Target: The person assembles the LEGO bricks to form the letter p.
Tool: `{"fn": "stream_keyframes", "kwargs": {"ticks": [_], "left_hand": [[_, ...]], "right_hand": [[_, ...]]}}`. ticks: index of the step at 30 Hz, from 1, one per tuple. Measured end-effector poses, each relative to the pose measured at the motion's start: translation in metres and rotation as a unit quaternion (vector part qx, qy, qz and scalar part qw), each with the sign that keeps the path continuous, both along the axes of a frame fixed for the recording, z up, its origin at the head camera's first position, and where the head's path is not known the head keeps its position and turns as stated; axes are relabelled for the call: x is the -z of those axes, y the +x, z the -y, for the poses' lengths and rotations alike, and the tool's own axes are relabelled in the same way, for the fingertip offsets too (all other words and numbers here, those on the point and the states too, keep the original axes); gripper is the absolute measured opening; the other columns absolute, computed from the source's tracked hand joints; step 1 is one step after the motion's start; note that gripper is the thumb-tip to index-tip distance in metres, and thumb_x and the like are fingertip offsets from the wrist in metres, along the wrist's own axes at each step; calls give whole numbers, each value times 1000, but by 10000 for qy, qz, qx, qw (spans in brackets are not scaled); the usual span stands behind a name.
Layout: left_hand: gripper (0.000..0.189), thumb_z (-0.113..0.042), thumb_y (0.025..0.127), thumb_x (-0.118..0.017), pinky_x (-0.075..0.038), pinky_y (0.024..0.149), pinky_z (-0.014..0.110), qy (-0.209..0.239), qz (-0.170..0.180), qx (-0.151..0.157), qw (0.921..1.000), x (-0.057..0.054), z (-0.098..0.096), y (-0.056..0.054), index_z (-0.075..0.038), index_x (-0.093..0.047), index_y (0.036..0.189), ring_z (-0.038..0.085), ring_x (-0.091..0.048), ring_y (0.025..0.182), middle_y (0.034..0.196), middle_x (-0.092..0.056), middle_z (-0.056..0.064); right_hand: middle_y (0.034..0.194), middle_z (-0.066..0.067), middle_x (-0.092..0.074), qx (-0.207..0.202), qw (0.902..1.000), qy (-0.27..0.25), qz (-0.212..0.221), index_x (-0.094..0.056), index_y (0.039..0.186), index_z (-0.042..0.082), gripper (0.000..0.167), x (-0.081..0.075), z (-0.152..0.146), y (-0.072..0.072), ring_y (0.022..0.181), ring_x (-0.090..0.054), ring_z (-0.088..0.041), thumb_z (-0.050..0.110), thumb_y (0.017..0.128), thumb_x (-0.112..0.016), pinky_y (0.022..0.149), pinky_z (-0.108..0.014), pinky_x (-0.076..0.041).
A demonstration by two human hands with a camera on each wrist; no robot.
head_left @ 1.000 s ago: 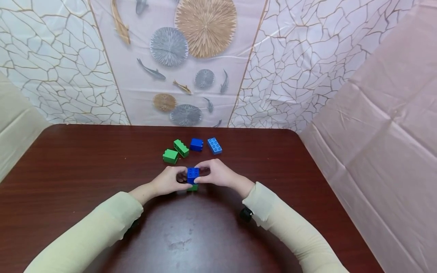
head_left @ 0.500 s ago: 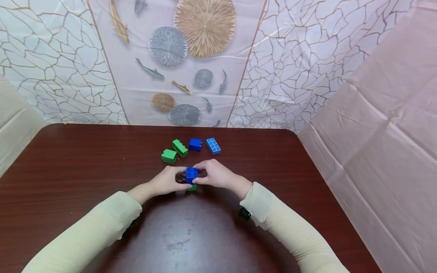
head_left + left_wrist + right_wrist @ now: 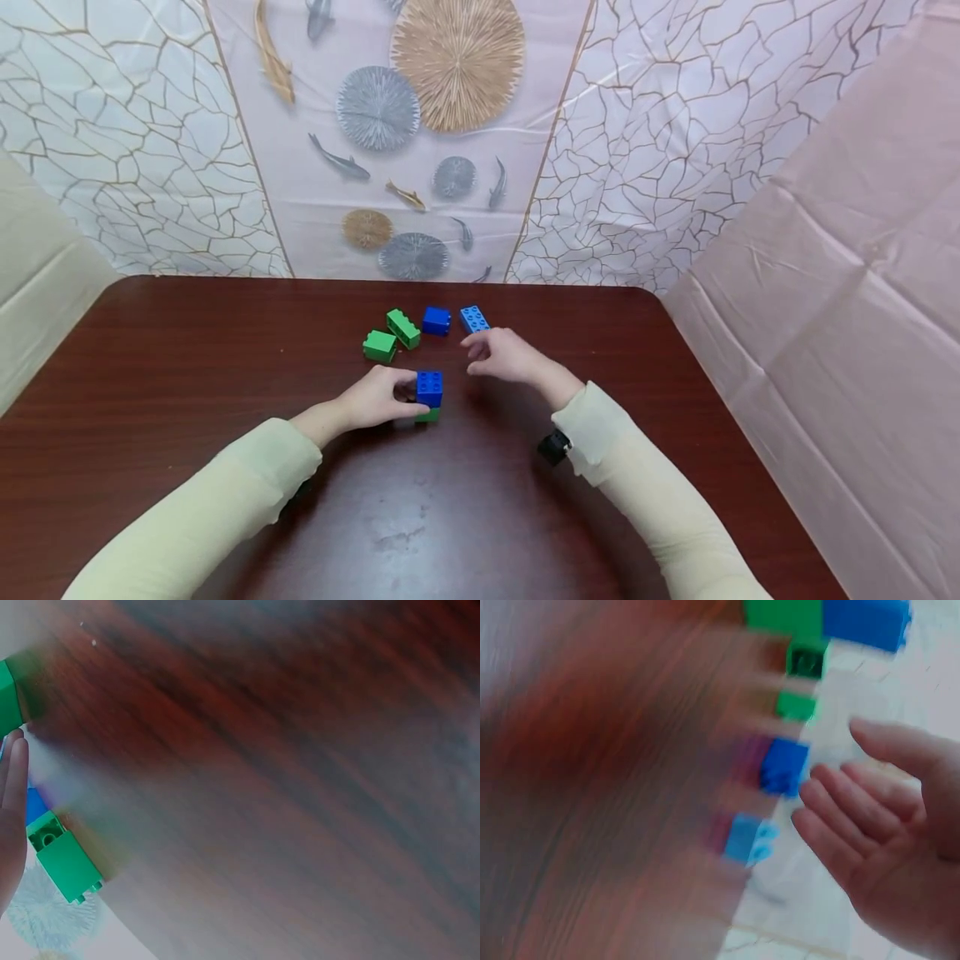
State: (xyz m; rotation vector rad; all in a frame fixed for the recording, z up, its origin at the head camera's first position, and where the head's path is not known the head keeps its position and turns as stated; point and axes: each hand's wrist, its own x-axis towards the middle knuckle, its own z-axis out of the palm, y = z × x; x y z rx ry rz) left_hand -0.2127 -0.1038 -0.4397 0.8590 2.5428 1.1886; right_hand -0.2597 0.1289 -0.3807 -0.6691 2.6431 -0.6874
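Note:
A toy-brick stack stands at the middle of the table: a dark blue brick (image 3: 429, 388) sits on a green brick (image 3: 430, 414). My left hand (image 3: 378, 397) grips this stack from the left, thumb at the near side and fingers partly hidden behind it. In the right wrist view the same stack shows at the top edge. My right hand (image 3: 508, 355) is off the stack, its fingers spread and holding nothing. It hovers just in front of a light blue brick (image 3: 474, 318) and covers that brick's near end. In the right wrist view its palm and loose fingers (image 3: 859, 801) are visible.
Behind the stack lie two loose green bricks, a squarish one (image 3: 380, 346) and a longer-looking one (image 3: 403, 328). A second dark blue brick (image 3: 437, 321) lies between them and the light blue one. A patterned cloth (image 3: 457, 225) hangs behind the table's far edge.
My right hand has let go of the blue brick on the stack and moved right and away from me, toward the light blue brick. The left hand keeps its grip on the stack.

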Motion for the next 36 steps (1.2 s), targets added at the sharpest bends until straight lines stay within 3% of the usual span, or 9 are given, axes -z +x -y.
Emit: {"fn": "stream_keyframes", "kwargs": {"ticks": [6, 13, 19, 24, 29, 36], "left_hand": [[34, -29, 82, -72, -55, 81, 32, -49, 82, -35, 9999, 1, 0, 1, -8, -64, 108, 14, -66, 90, 101, -70, 5], [35, -30, 82, -72, -54, 81, 30, -112, 132, -51, 9998, 3, -2, 1, -9, -63, 108, 13, -65, 92, 102, -70, 3], [32, -28, 82, -72, -54, 81, 30, -123, 77, -62, 9999, 4, -4, -1, -10, -64, 107, 12, -65, 91, 100, -70, 3], [31, -28, 82, -72, -55, 81, 30, -124, 12, -70, 9999, 2, -2, -3, -10, -64, 106, 12, -66, 90, 99, -71, 3], [31, -28, 81, -73, -55, 80, 30, -89, 13, -91, 9999, 2, 0, -4, -9, -64, 104, 12, -66, 89, 98, -71, 3], [32, -28, 81, -73, -55, 79, 27, -57, -39, -80, 9999, 5, 1, -5, -9, -64, 105, 13, -67, 89, 99, -71, 4]], "right_hand": [[115, -17, -63, 1531, 9878, -267, -47, -57, 123, 0, 43, 17, -15, -28, 100, -59, -26, 21, 87, -66, 89, -37, -52], [119, -18, -61, 2399, 9698, -382, -194, -54, 124, 1, 50, 39, -15, -46, 103, -58, -28, 28, 86, -67, 93, -39, -50], [119, -17, -60, 2651, 9623, -474, -381, -53, 125, 2, 54, 51, -12, -55, 104, -57, -27, 34, 85, -68, 94, -39, -49], [120, -16, -59, 2659, 9613, -571, -432, -52, 127, 2, 59, 53, -3, -59, 103, -57, -27, 36, 83, -69, 93, -39, -49], [124, -17, -57, 2572, 9648, -254, -484, -49, 131, 1, 63, 56, 6, -62, 104, -55, -27, 36, 82, -70, 95, -40, -48], [123, -17, -58, 2559, 9652, 30, -548, -52, 127, -2, 52, 58, 11, -66, 104, -56, -28, 24, 85, -67, 95, -40, -48]]}}
